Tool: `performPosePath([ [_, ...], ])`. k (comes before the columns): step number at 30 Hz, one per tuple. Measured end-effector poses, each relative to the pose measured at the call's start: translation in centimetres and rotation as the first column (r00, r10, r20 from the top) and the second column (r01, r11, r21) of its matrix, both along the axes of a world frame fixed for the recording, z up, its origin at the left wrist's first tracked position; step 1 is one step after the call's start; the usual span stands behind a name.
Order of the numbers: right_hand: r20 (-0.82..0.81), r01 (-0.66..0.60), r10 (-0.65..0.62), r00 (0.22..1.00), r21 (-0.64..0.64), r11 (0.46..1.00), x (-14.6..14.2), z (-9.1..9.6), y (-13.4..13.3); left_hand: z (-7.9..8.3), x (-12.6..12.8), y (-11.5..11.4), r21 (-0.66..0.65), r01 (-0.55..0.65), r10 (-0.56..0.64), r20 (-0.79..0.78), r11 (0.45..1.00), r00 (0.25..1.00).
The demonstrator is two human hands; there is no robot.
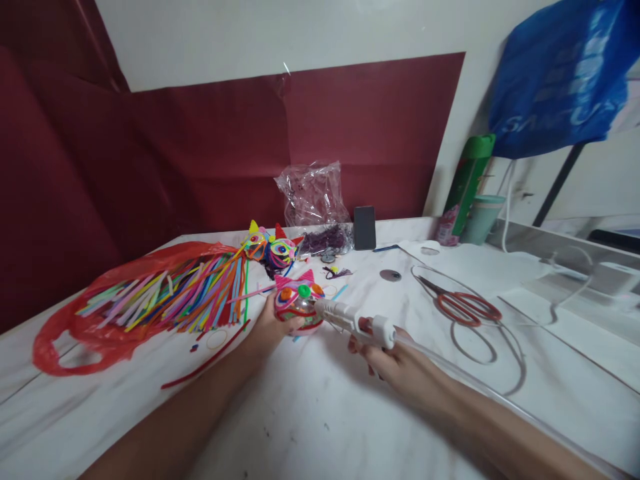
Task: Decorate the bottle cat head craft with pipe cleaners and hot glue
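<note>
Closest to us, the right hand (395, 363) is closing tight around the handle of a white hot glue gun (350, 319), fingers wrapped right round it, with a clear glue stick (450, 373) trailing out of the back. Its nozzle is pressing against a cat-face ornament (299, 303), pink ears up, green and orange dots on the front. The left hand (270, 327) is cupping that ornament from below, fingers curled snugly onto it, lifting it just above the white table (300, 427).

Off to the right, red-handled scissors (465, 307) are lying flat inside a loop of white cable (520, 363). To the left, a heap of coloured strips (175, 293) is spilling over a red plastic bag (65, 340).

Further back, two more cat faces (270, 248) are sitting side by side at the end of the strips. Behind them a clear plastic bag (313, 193) and a dark rectangular block (365, 227) are standing against the maroon backdrop (200, 147). Far right, a green box (470, 173) is leaning beside a teal cup (483, 217), under a blue bag (560, 80).
</note>
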State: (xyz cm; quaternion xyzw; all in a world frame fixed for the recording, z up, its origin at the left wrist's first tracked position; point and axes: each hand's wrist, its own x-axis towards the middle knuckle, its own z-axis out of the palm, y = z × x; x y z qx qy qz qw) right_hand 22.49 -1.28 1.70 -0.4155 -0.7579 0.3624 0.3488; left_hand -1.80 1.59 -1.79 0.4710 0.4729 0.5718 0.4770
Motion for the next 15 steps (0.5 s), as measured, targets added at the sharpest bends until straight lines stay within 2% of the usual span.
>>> performPosePath([
  [7, 0.001, -0.018, 0.018, 1.0, -0.019, 1.0, 0.2, -0.1, 0.0, 0.4, 0.3, -0.3, 0.0, -0.001, 0.001, 0.001, 1.0, 1.0],
  [15, -0.005, -0.008, 0.007, 1.0, -0.031, 0.999, -0.1, 0.8, -0.2, 0.6, 0.4, -0.5, -0.015, -0.016, 0.015, -0.012, 1.0, 1.0],
])
